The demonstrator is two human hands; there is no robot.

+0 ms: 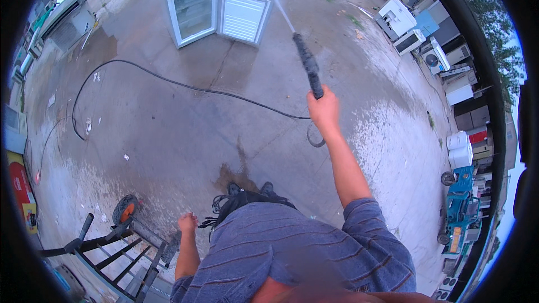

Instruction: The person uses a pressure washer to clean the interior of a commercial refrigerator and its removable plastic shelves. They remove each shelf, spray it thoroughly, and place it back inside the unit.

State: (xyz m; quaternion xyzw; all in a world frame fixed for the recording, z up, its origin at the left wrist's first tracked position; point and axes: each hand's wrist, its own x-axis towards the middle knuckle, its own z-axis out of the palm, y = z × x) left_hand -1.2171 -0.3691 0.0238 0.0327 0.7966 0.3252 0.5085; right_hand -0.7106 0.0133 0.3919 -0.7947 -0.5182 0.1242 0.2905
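My right hand (pixel 325 107) grips the black handle of a pressure-washer spray gun (pixel 309 65), held out in front of me. A thin white water jet (pixel 285 14) leaves its tip towards an upright, pale refrigerator cabinet (pixel 219 12) with glass panels. The jet meets the cabinet near its right side. One lower panel of the cabinet is white and slatted. A black hose (pixel 202 89) runs from near my right hand in a wide curve over the wet concrete. At my left side, my left hand (pixel 188 221) hangs half-curled, with nothing visible in it.
A black metal hand cart (pixel 122 256) with an orange-hubbed wheel (pixel 125 210) stands close on my left. Used air-conditioner units (pixel 436 57) and white drums (pixel 460 149) line the right edge, beside a teal vehicle (pixel 461 210). An appliance casing (pixel 71 25) lies far left.
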